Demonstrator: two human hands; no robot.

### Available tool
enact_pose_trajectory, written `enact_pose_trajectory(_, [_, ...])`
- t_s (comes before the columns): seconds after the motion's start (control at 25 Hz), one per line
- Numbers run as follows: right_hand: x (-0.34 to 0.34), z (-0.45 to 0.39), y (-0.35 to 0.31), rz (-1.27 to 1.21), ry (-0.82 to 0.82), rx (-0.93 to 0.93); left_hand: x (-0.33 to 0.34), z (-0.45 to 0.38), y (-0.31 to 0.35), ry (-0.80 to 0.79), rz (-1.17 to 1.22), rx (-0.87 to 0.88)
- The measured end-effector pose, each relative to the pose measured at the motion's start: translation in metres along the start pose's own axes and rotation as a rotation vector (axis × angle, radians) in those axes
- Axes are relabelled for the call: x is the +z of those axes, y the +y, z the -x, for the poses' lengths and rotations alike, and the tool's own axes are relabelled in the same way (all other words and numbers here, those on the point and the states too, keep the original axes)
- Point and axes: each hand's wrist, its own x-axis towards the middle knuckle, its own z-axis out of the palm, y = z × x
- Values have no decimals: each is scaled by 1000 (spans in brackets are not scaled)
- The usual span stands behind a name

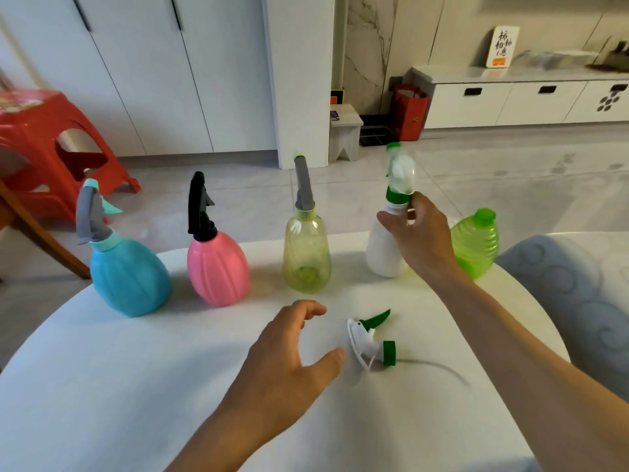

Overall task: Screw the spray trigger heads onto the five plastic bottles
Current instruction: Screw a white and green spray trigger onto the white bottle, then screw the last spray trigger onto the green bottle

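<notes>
now five bottles stand in a row on the white table (pixel 102 386). from the person's left: the blue bottle (pixel 131 277) with a grey and light blue trigger head, the pink bottle (pixel 218 269) with a black head, the yellowish clear bottle (pixel 306 255) with a grey head, the white bottle (pixel 383 250), and the green bottle (pixel 476 243) at the far right, whose neck carries no head.

the right hand (pixel 420 233) is at the neck of the white bottle; its thumb and fingers curl around the neck, just under the green collar of a white and green head (pixel 400 178) that sits on top. this head looks blurred.

the left hand (pixel 292 356) hovers low over the table with fingers spread and relaxed, grasping nothing. its thumb tip is just beside the loose trigger head (pixel 369 342), white with a green lever and green collar, which lies on its side on the table in front of the white bottle, its thin tube trailing toward the right arm. i cannot tell if the thumb touches it.

behind, a red stool (pixel 41 144) stands on the floor at the left.
</notes>
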Motion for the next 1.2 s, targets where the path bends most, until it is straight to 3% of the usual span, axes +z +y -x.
enact_pose_trajectory(0.72, [-14, 18, 11, -22, -129, 97, -1, 2, -2, -25, 57, -56])
enact_pose_trajectory(0.84, [-46, 20, 6, -31, -26, 86, -4, 0, 1, -29, 65, -42])
enact_pose_trajectory(0.96, [-77, 20, 0, 7, 263, -74, -3, 2, 5, -38, 47, -28])
enact_pose_trajectory(1.04, [-85, 17, 12, 177, 382, -78, -2, 4, 4, -32, 37, -20])
enact_pose_trajectory(1.12, [-85, 11, 32, 340, 247, 88, -2, 6, 2, -21, 33, -28])
enact_pose_trajectory(1.2, [-81, 9, 50, 323, 21, 205, -3, 7, -1, -9, 33, -37])
